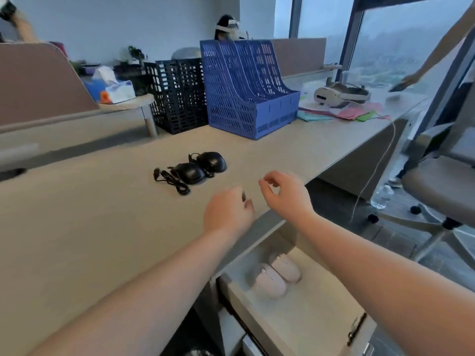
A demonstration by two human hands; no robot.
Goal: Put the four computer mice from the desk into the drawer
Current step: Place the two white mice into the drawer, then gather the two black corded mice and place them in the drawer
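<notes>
hovering hands (227, 211) — desk edge (267, 214)

A single wide-angle view from the person's head looks forward and down across a grey desk (77, 214), whose near edge runs diagonally from lower centre toward the upper right. Both forearms reach in from the bottom edge, close to the lens. An open drawer (308, 312) sits below the desk's near edge at lower right. The desk's far edge, with file racks, lies further off.
</notes>
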